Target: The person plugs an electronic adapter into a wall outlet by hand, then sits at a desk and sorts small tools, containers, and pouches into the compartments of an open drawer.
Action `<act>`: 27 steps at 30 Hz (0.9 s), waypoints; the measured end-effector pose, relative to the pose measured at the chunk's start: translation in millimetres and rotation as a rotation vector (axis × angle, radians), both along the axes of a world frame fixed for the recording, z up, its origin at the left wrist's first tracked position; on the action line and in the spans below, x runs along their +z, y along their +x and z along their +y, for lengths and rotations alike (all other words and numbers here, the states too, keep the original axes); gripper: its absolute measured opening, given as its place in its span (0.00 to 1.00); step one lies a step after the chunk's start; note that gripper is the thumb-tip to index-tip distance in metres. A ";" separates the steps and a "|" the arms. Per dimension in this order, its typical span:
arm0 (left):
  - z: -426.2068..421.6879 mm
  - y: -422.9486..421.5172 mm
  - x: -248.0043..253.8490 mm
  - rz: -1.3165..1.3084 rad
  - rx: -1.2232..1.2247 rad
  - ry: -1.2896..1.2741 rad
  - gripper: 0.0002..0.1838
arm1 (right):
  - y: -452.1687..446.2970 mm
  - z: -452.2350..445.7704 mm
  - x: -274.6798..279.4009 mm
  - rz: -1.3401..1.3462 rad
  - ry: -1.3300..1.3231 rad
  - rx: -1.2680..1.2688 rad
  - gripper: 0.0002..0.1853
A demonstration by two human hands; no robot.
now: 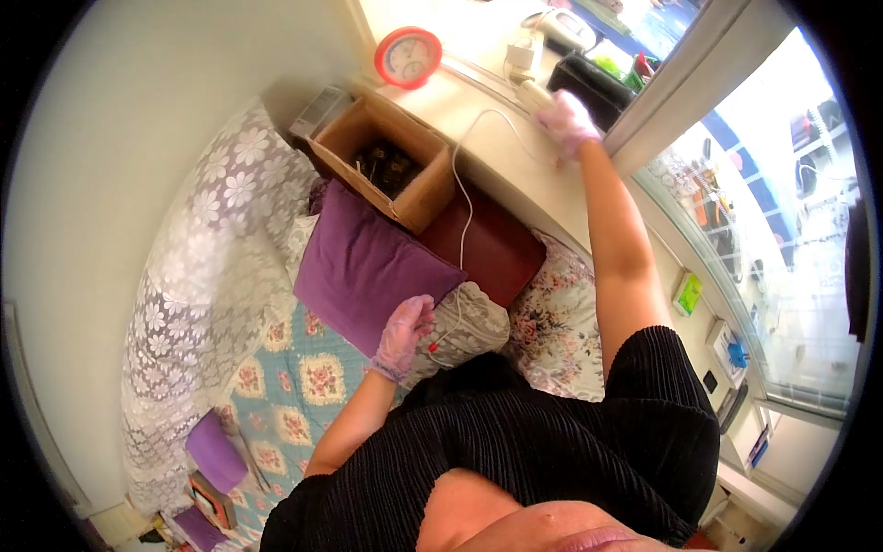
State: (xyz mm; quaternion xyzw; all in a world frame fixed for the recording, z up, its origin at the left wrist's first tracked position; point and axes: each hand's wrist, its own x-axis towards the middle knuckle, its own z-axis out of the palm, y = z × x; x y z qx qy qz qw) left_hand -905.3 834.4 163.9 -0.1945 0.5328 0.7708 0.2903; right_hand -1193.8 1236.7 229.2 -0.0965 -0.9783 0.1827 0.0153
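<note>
White cord (462,202) crosses sill (446,104) edge near right hand (567,121)

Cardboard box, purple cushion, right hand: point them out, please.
Cardboard box (430,191): head view, outer side wall.
Purple cushion (370,263): head view, broad upper face.
Right hand (567,120): head view, middle of the glove.

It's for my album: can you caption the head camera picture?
Gloved right hand at the window ledge, gloved left hand near the purple cushion.
</note>
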 end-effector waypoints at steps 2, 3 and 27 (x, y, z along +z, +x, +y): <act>4.0 -8.0 12.9 0.030 -0.013 0.013 0.20 | 24.7 -11.2 25.9 0.042 -0.184 -0.087 0.28; 7.7 -14.2 22.2 0.055 -0.025 0.023 0.20 | 35.5 -14.2 31.5 0.072 -0.429 -0.075 0.29; 242.4 -295.4 82.4 0.394 -0.024 0.365 0.21 | 55.5 -39.0 21.2 0.194 -1.146 0.056 0.22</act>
